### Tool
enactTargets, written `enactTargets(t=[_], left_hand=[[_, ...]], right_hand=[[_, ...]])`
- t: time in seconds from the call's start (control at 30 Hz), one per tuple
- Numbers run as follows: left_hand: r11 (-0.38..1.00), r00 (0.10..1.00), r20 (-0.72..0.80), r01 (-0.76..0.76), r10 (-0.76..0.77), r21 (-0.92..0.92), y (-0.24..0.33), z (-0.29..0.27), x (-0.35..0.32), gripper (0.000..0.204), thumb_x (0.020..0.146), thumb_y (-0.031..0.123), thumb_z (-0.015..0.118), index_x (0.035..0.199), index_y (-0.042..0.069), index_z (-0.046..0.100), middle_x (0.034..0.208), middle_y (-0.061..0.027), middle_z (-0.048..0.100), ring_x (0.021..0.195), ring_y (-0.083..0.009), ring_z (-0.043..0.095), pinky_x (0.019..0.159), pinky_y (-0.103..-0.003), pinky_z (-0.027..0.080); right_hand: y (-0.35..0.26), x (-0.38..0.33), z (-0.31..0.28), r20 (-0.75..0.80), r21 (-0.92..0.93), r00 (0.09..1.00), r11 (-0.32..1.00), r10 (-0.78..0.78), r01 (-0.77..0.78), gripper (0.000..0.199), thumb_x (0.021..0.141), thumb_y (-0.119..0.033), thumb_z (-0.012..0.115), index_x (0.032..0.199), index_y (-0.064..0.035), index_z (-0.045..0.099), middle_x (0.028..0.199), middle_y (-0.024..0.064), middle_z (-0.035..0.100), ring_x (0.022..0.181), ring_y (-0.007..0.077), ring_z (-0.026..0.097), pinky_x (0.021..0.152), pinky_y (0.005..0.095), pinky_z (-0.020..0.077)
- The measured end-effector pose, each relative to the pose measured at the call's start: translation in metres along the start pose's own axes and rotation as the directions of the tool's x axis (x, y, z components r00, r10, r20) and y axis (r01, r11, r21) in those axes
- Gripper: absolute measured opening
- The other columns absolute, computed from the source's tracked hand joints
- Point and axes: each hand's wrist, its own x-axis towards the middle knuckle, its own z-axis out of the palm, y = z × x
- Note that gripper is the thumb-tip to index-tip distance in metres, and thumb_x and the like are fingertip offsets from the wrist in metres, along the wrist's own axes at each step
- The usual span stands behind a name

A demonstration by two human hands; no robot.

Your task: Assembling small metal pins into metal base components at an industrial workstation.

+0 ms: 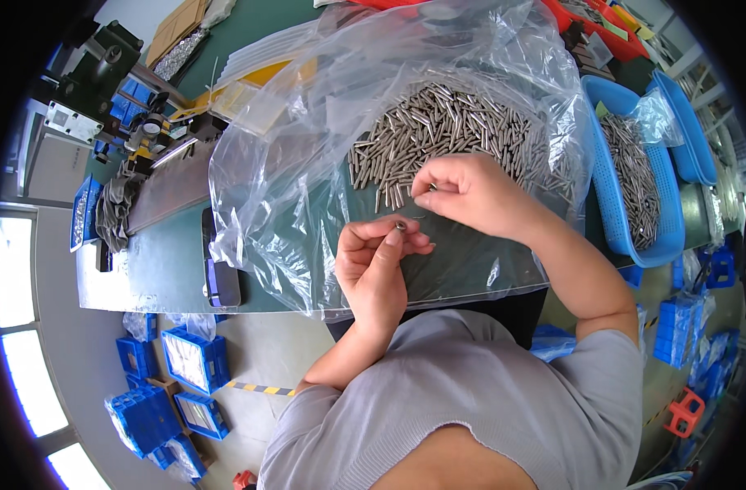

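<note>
My left hand (375, 265) is closed over the near part of the table, pinching a small metal pin (400, 226) between thumb and forefinger with its round end showing. Just to the right and a little farther away, my right hand (469, 192) is closed in a pinch. Something tiny and dark shows at its fingertips, too small to name. Beyond both hands, a heap of short metal pins (438, 122) lies on a clear plastic sheet or opened bag (283, 175). The fingertips of the two hands are apart.
At the right, a blue basket (674, 208) holds more metal pins, with another blue basket (690, 131) beside it. A dark machine fixture (103, 65) stands at the far left of the green table (165, 269). Blue crates (195, 359) are stacked on the floor.
</note>
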Motion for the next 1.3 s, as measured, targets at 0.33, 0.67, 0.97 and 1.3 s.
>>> enactTargets(t=[0.33,0.67,0.97,1.3], left_hand=[[1.000,1.000,0.026,0.009,-0.009,-0.001,0.000,0.000,0.000,0.008,0.089,-0.002,0.049,0.097,-0.003,0.049,0.097,-0.0199,0.060,0.076,-0.0217,0.064,0.071,-0.036,0.056],[0.998,0.998,-0.013,0.060,-0.059,0.031,0.000,0.002,0.000,0.010,0.089,0.001,0.052,0.098,-0.003,0.053,0.095,-0.0199,0.062,0.079,-0.0246,0.065,0.072,-0.038,0.057],[0.996,0.996,0.025,0.088,-0.088,0.011,0.002,0.002,0.002,0.009,0.090,-0.002,0.049,0.099,-0.003,0.050,0.095,-0.0184,0.062,0.080,-0.0225,0.064,0.073,-0.036,0.056],[0.995,0.996,-0.008,0.085,-0.086,-0.047,0.002,-0.001,0.001,0.008,0.090,-0.003,0.049,0.098,-0.003,0.050,0.092,-0.0173,0.062,0.080,-0.0240,0.065,0.073,-0.037,0.057]], right_hand=[[0.006,0.002,0.016,0.047,-0.526,0.976,0.825,-0.213,0.205,0.013,0.075,-0.017,0.066,0.079,-0.0075,0.059,0.076,0.0070,0.062,0.067,0.0263,0.062,0.056,0.0368,0.0480],[-0.013,0.000,0.000,0.174,0.696,0.970,0.675,0.169,-0.243,0.011,0.087,-0.014,0.062,0.092,-0.0039,0.061,0.070,-0.0051,0.053,0.053,0.0002,0.036,0.045,0.0165,0.0262],[-0.012,0.000,0.010,0.208,0.758,0.962,0.592,0.179,-0.274,0.011,0.087,-0.015,0.062,0.092,-0.0053,0.061,0.072,-0.0033,0.056,0.054,0.0007,0.039,0.046,0.0165,0.0277],[-0.011,0.000,0.008,0.265,0.696,0.958,0.666,0.112,-0.270,0.007,0.086,-0.011,0.061,0.090,-0.0054,0.062,0.077,-0.0031,0.059,0.063,0.0021,0.050,0.052,0.0165,0.0362]])
